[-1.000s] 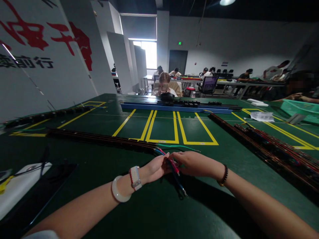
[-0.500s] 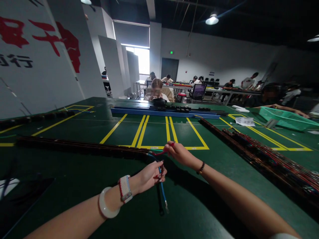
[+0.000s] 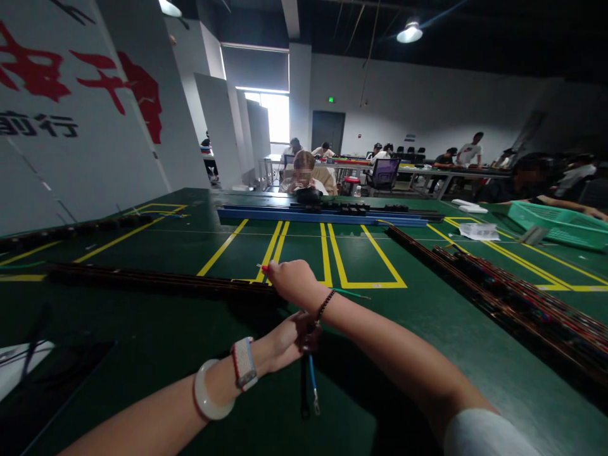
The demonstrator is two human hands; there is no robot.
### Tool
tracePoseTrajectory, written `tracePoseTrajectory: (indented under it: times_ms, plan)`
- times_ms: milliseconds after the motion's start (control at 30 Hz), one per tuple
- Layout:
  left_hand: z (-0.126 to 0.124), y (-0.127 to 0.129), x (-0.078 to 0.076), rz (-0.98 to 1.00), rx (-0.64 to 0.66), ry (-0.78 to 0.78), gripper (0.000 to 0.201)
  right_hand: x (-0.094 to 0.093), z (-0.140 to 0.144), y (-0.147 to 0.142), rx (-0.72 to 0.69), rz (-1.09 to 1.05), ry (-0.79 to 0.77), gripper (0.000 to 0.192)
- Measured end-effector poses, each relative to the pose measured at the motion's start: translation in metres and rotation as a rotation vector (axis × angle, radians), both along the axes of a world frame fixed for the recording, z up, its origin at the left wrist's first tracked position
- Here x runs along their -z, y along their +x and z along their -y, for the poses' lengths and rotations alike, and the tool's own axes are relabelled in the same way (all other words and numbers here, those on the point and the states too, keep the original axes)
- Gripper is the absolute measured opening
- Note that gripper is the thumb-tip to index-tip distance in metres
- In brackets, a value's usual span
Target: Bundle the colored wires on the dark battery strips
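My left hand (image 3: 287, 342) pinches the blue and black wires (image 3: 308, 383), their ends dangling onto the green counter (image 3: 427, 329). My right hand (image 3: 292, 282) is clenched on the red wire (image 3: 264, 269). Light, limp leads; best held by the insulation near the terminals.

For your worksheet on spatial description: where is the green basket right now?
Head view, far right: the green basket sits on the green table, beyond the long dark wire bundle.

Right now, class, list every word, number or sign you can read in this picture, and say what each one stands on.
"行": black character, after a cut-off one, on the white wall panel.
Large red characters above it: cropped, not readable.
Green sign over the far door: too small to read.
White papers on the table: print blurred.
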State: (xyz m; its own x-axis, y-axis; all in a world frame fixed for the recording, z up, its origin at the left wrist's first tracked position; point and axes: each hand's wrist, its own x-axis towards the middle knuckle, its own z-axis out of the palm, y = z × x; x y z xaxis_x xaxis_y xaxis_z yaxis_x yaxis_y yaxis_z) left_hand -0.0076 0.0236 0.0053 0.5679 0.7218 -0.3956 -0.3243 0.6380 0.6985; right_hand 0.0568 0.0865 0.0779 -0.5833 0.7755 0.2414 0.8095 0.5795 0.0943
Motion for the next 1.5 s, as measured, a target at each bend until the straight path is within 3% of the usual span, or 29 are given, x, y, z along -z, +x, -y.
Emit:
tracePoseTrajectory:
  times_ms: [67, 200, 333, 467, 667, 833, 1067, 1200, 1267, 1367, 1500]
  plan:
    - [0.000, 0.001, -0.002, -0.039, 0.007, -0.013, 0.005, -0.004, 0.002, 0.016, -0.004, -0.052, -0.024, 0.040]
    - [0.002, 0.003, -0.007, -0.054, 0.019, 0.008, 0.004, -0.003, 0.005, 0.066, -0.157, -0.174, -0.209, 0.042]
    - [0.008, 0.004, -0.007, -0.051, 0.000, 0.077, 0.006, 0.018, 0.003, 0.116, -0.129, -0.213, -0.269, 0.034]
    - [0.009, -0.002, -0.008, -0.215, 0.027, 0.189, 0.018, 0.038, -0.003, 0.142, -0.056, -0.132, -0.356, 0.027]
    - [-0.005, -0.022, -0.013, -0.486, 0.214, 0.287, 0.037, 0.042, -0.009, 0.145, 0.049, -0.110, -0.398, 0.023]
    - [-0.012, -0.033, -0.012, -0.542, 0.326, 0.358, 0.037, 0.042, -0.010, 0.143, 0.072, -0.147, -0.377, 0.023]
    - [-0.016, -0.037, -0.023, -0.883, 0.419, 0.445, 0.038, 0.044, -0.011, 0.141, 0.101, -0.153, -0.335, 0.024]
    - [-0.020, -0.037, -0.029, -0.782, 0.506, 0.451, 0.038, 0.045, -0.009, 0.140, 0.095, -0.103, -0.312, 0.024]
    - [-0.022, -0.036, -0.027, -0.662, 0.522, 0.417, 0.039, 0.038, -0.006, 0.138, 0.090, -0.050, -0.263, 0.023]
    - [-0.022, -0.036, -0.021, -0.536, 0.502, 0.359, 0.042, 0.011, 0.008, 0.129, 0.079, -0.067, -0.102, 0.023]
    - [-0.022, -0.039, -0.017, -0.348, 0.502, 0.308, 0.043, -0.036, 0.060, 0.117, -0.167, -0.412, 0.163, 0.031]
